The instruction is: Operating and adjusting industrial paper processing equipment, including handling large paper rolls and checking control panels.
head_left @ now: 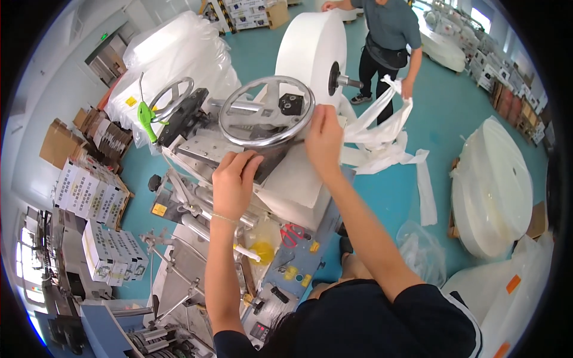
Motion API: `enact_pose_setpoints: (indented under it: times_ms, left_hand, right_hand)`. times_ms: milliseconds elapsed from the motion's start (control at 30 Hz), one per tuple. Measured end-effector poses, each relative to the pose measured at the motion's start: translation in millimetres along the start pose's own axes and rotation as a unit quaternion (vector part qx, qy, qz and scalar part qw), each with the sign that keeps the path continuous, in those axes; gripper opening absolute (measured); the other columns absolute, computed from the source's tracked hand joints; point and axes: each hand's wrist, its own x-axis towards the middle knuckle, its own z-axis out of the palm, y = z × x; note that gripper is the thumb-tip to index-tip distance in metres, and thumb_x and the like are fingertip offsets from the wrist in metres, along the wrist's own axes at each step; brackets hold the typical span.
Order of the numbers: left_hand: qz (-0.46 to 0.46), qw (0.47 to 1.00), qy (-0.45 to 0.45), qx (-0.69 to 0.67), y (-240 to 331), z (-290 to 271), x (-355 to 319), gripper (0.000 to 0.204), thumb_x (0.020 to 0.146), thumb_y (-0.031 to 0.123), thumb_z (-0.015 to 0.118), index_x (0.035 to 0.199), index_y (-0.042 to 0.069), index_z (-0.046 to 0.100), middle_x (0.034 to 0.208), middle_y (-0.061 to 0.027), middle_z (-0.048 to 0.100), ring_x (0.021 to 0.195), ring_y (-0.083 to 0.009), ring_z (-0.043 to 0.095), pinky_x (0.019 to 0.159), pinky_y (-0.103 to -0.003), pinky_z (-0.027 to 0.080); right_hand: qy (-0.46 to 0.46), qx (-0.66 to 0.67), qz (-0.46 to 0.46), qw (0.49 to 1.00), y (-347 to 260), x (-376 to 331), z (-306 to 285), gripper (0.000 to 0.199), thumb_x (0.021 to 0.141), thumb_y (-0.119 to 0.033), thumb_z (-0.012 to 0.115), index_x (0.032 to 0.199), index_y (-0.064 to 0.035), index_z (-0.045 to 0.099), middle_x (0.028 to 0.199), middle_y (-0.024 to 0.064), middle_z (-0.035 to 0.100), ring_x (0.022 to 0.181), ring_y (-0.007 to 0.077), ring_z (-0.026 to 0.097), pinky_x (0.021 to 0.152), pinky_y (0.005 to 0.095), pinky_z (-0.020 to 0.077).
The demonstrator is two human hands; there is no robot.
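My left hand (233,182) is closed, with its fingers curled, just below the near rim of a metal handwheel (267,140). What lies between its fingertips, if anything, is hidden. At the wheel's right rim, my right hand (324,143) is also closed, its fingers drawn together and pointing up; I cannot make out what they hold. Beneath both hands is a machine with a pale cover (292,185). Behind the wheel stands a large white roll (307,51) on a metal shaft (349,82).
A co-worker (391,36) stands beyond the roll, with one hand on it and the other at loose white strips (382,128). Red-handled scissors (292,234) lie on the machine, near a green trigger-handled tool (146,119). Wrapped rolls (495,185) and cartons (89,194) stand around.
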Motion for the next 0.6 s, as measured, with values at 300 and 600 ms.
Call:
enact_pose_setpoints:
  times_ms: [300,600]
  left_hand:
    - [-0.019,0.993,0.102,0.053,15.5,14.1,-8.2,0.01,0.075,0.01,0.066,0.077,0.001,0.062,0.063,-0.0109,0.053,0.053,-0.0241,0.052,0.05,-0.032,0.042]
    - [-0.07,0.993,0.061,-0.08,57.7,-11.1,-86.1,0.011,0.075,0.01,0.067,0.081,0.003,0.06,0.064,-0.0068,0.054,0.053,-0.017,0.05,0.048,-0.027,0.039]
  right_hand:
    - [-0.112,-0.105,-0.049,0.987,17.8,28.9,39.0,0.027,0.083,-0.026,0.051,0.069,-0.0044,0.059,0.064,0.0188,0.059,0.063,0.0327,0.061,0.057,0.0418,0.0462]
    - [-0.538,0.134,0.147,0.819,-21.8,-31.6,-122.6,0.033,0.09,-0.031,0.046,0.077,-0.0049,0.062,0.053,-0.0053,0.04,0.049,0.0033,0.035,0.044,0.0198,0.0255]
